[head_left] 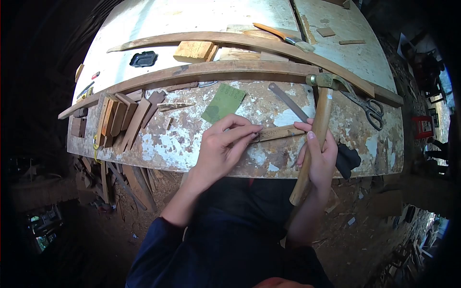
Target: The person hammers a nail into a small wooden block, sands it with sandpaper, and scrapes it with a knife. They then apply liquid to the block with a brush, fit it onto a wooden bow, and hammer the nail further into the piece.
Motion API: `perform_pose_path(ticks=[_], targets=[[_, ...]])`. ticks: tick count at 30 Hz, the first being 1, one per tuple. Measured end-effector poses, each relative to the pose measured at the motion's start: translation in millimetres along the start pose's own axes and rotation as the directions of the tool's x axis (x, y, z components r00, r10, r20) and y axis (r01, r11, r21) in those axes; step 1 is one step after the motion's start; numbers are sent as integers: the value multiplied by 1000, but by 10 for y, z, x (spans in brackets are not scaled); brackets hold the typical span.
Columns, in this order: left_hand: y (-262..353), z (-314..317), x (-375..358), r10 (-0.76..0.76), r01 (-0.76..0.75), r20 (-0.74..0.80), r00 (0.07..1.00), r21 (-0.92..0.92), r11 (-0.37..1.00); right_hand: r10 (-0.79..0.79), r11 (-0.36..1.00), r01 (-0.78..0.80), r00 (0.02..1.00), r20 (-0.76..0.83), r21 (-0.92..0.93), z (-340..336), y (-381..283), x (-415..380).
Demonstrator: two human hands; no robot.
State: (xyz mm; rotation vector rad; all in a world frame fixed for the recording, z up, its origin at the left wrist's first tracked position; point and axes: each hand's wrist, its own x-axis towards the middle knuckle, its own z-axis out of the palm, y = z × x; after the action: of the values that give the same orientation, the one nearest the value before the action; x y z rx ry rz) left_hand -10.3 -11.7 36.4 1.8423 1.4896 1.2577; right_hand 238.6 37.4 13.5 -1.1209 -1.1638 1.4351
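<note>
My left hand (222, 146) is closed at the left end of a short, narrow wooden strip (277, 133), thumb and fingertips pinched there. Anything small between those fingertips is hidden. My right hand (326, 156) wraps around the wooden handle of a hammer (323, 113), whose metal head points away from me. Fingertips of that same hand also touch the strip's right end. Just beyond the strip lies a flat metal file (289, 102), running toward my right hand. A green sheet of sandpaper (224, 102) rests beyond my left hand.
Two long curved wooden pieces (201, 71) cross the worn workbench (168, 152). Wood blocks (115, 115) lean together at left. Scissors (370, 111) and a dark cloth (346, 161) lie at right. Farther back are a paintbrush (273, 31) and a black tray (143, 59).
</note>
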Motion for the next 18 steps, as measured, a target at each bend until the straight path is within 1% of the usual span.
perform_pose_path(ticks=[1, 4, 7, 10, 13, 16, 18], targets=[[17, 21, 31, -6, 6, 2, 1000, 11, 1000, 1, 1000, -1, 1000, -1, 2, 3, -1, 2], [-46, 129, 79, 51, -50, -31, 998, 33, 998, 5, 1000, -5, 1000, 2, 11, 2, -3, 6], [-52, 224, 99, 57, -57, -69, 996, 3, 998, 8, 1000, -8, 1000, 0, 19, 4, -8, 11], [-95, 276, 66, -5, 5, -51, 999, -12, 1000, 13, 1000, -13, 1000, -9, 22, 15, -14, 13], [-115, 376, 62, -42, 36, -146, 988, -43, 998, 18, 1000, -18, 1000, -11, 18, 13, -17, 8], [-228, 364, 40, 37, -42, -133, 990, -38, 998, 21, 1000, -21, 1000, -14, 17, 14, -12, 4], [-187, 377, 24, -39, 28, -136, 990, -81, 996, 22, 1000, -22, 1000, -17, 18, 14, -14, 6]])
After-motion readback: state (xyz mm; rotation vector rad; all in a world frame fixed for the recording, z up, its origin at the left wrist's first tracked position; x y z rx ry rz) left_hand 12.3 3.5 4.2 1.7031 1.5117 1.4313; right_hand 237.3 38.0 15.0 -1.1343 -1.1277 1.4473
